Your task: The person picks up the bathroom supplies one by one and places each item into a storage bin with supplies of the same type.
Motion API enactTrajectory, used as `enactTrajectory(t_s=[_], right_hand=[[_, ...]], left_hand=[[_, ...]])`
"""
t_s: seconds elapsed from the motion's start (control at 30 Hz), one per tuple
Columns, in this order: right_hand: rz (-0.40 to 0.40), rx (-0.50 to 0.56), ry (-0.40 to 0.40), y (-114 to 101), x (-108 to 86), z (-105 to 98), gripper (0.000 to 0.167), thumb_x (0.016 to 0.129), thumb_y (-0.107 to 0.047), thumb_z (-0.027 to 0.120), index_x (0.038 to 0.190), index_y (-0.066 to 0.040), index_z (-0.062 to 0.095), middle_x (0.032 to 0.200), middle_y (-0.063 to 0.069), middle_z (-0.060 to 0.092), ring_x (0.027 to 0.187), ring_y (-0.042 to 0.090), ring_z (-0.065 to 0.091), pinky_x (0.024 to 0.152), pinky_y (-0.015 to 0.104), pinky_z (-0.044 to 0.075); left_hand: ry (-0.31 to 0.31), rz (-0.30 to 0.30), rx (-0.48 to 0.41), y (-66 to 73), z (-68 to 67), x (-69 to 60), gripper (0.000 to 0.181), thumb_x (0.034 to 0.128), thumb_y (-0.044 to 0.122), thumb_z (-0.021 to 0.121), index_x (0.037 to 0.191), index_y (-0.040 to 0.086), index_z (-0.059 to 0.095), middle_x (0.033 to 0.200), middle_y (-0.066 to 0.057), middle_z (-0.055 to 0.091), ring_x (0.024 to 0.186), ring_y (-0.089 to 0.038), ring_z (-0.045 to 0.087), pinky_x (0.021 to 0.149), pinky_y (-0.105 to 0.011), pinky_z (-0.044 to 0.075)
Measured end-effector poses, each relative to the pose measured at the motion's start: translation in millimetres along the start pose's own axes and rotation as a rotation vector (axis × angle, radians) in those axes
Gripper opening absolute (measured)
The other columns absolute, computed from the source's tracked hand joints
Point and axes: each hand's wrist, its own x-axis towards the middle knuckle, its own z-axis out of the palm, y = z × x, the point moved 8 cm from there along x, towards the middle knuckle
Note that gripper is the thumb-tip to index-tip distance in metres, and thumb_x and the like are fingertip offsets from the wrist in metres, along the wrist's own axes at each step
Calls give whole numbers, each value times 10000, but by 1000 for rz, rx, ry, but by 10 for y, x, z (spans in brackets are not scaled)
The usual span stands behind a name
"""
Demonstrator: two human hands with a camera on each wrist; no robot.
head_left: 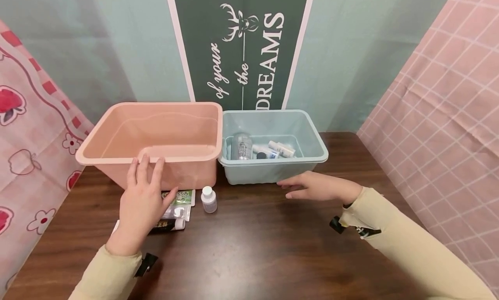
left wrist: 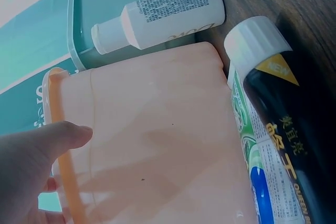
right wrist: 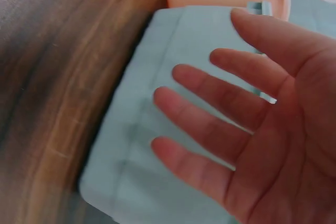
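Observation:
My left hand point(head_left: 142, 200) is at the front rim of the pink bin point(head_left: 187, 174), its fingers extended with their tips at the rim. In the left wrist view the thumb lies before the outer wall and other fingers show past the rim; firm contact is unclear. Below that hand lie a black tube with a white cap point(left wrist: 283, 114), a green-and-white packet point(head_left: 185, 197) and a clear package point(head_left: 183, 212), partly covered. A small white bottle point(head_left: 209, 200) stands to their right. My right hand point(head_left: 312, 186), fingers spread and holding nothing, is by the front of the blue bin point(head_left: 249, 174).
Inside the blue bin are a clear bottle point(head_left: 242, 147), white tubes point(head_left: 281, 149) and a black cap point(head_left: 261, 155). Both bins stand side by side on the dark wooden table point(head_left: 249, 256). Cloth hangs behind, with a pink checked sheet point(head_left: 440, 118) at the right.

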Motion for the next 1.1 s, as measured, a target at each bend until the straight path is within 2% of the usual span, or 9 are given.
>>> enactTrajectory(t_s=[0.2,0.37,0.63,0.83,0.97,1.1], right_hand=[[-33,122,19,76,91,110,446,930,-224,562,1300,20,516,1224,147,589,1099,275,581,901,409,465],[-44,151,61,100,159,173,454,926,-241,568,1310,-4,516,1199,124,609,1115,277,569,906,406,462],[-42,257,120,137,261,251,480,921,-235,579,1331,-5,486,1197,189,594,1109,304,567,909,428,456],[-48,281,133,144,320,310,477,911,-223,594,1323,-3,496,1222,183,584,1135,293,554,917,389,456],[-73,259,169,116,378,311,469,912,-230,591,1310,4,510,1250,169,572,1137,264,559,926,375,450],[-98,281,207,60,452,304,463,905,-200,603,1299,26,513,1268,156,562,1113,294,572,923,357,454]], left_hand=[[-16,-4,1,-17,31,1,774,672,314,763,1312,12,448,1346,-306,361,1218,-530,328,535,-626,467],[-16,-6,13,-23,35,-10,773,677,324,755,1315,14,447,1347,-303,363,1222,-523,330,531,-622,468],[-12,-9,26,-27,5,-12,778,671,327,757,1313,13,449,1340,-304,369,1218,-525,330,533,-619,467],[-12,-2,35,-22,0,-32,795,660,323,769,1314,8,445,1343,-311,367,1217,-527,331,535,-616,468],[-17,2,41,-7,21,-33,795,665,325,766,1314,1,442,1332,-324,369,1209,-539,330,536,-613,470],[-30,0,49,-1,44,-27,799,673,333,761,1319,-4,435,1328,-333,367,1204,-546,328,549,-612,473]])
